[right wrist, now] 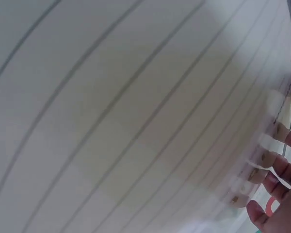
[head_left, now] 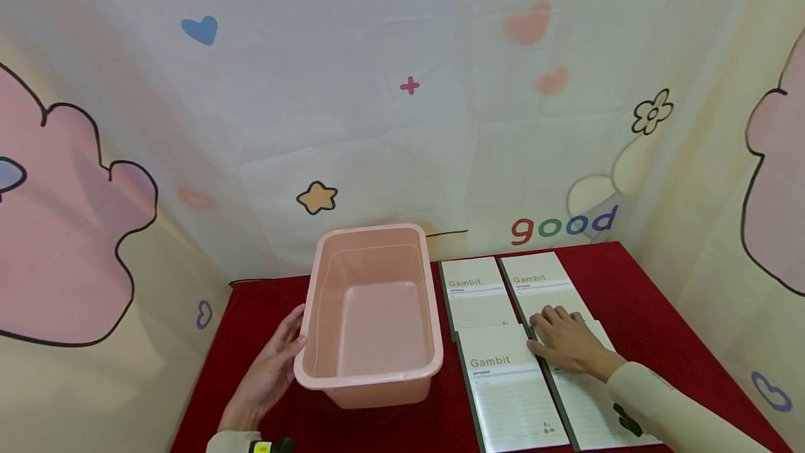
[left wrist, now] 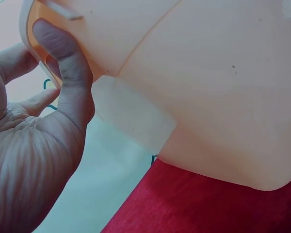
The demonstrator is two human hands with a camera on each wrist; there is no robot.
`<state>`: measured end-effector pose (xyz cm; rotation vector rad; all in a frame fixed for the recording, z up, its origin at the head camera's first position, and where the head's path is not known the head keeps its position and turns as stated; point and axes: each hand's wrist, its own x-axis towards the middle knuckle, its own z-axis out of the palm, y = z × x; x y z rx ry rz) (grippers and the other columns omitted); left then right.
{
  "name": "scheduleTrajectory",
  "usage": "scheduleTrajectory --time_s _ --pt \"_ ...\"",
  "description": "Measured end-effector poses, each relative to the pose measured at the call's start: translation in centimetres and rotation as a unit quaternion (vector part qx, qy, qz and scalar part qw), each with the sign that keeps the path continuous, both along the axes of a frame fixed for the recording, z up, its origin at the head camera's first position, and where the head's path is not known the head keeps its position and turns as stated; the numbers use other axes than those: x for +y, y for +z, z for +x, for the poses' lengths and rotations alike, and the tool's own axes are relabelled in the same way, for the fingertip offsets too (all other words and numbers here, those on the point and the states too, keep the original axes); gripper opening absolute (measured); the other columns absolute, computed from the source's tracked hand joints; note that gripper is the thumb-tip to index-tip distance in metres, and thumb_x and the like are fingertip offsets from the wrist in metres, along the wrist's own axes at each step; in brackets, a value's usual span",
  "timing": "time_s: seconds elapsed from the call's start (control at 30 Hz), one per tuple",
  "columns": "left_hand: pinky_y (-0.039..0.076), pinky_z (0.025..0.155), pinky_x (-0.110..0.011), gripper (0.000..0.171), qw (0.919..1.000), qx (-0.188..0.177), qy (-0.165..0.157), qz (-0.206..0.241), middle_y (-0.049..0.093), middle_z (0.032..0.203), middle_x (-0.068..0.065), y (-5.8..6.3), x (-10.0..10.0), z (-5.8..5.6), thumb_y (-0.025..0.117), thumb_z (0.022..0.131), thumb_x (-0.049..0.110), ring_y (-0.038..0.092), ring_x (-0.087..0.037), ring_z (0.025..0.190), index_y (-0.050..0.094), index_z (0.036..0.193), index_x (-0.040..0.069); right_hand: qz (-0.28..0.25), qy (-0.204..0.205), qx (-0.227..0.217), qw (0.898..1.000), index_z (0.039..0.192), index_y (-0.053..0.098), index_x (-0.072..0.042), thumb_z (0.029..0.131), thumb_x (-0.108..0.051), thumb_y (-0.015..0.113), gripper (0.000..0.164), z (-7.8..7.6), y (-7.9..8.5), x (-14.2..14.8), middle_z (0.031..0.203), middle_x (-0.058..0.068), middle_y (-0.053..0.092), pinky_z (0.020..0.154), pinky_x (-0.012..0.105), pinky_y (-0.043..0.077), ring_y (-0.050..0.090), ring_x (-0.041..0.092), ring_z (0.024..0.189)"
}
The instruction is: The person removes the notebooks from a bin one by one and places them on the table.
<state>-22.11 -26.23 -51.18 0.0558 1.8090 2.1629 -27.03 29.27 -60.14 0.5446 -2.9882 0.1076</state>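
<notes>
My left hand [head_left: 267,372] holds the left side of a pink plastic basin [head_left: 432,299]. In the left wrist view, the thumb [left wrist: 70,63] presses the outer wall just under the rim, and other fingers reach up behind the rim. Nothing lies inside the basin. At the right, my right hand [head_left: 569,341] rests palm down with fingers extended over the front right notebook [head_left: 597,404], its fingertips at the lower part of the back right notebook [head_left: 534,278]. The right wrist view shows the fingertips on a glossy ruled cover [right wrist: 150,116], with their reflections in it.
Two more notebooks lie on the left, a back left one [head_left: 472,296] and a front left one [head_left: 512,397]. All have dark spines and "Gambit" shows on several. A red cloth [head_left: 648,306] covers the table. A printed curtain [head_left: 377,124] encloses the back and sides.
</notes>
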Motion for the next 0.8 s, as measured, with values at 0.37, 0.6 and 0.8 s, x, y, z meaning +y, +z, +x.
scheduleTrajectory --time_s 0.37,0.6,0.8 --pt "0.054 0.096 -0.027 0.062 1.0 0.003 0.001 0.004 0.02 0.158 -0.002 0.0 -0.1 -0.3 0.051 0.102 0.021 0.051 -0.013 0.13 0.02 0.155 0.028 -0.049 -0.01 0.004 0.999 0.124 0.06 -0.014 0.098 -0.044 0.053 0.041 -0.3 1.3 -0.2 0.12 0.01 0.058 0.089 0.058 0.045 0.053 0.033 0.113" --pt "0.055 0.09 -0.03 0.059 0.9962 0.011 0.038 -0.077 0.031 0.154 -0.006 0.5 0.0 -0.2 0.056 0.1 0.022 0.055 -0.019 0.123 0.028 0.152 0.026 -0.085 -0.012 0.027 0.996 0.124 0.06 -0.012 0.097 -0.04 0.056 0.039 -0.2 4.2 -1.1 0.128 0.016 0.058 0.097 0.062 0.043 0.052 0.037 0.12" --pt "0.054 0.095 -0.045 0.056 0.9616 0.032 0.092 -0.257 0.036 0.153 -0.01 2.2 0.3 0.3 0.058 0.098 0.033 0.057 -0.03 0.123 0.037 0.149 0.022 -0.115 0.013 0.073 0.991 0.123 0.06 -0.011 0.098 -0.036 0.054 0.036 0.1 6.7 -1.7 0.127 0.016 0.056 0.094 0.059 0.043 0.05 0.035 0.118"
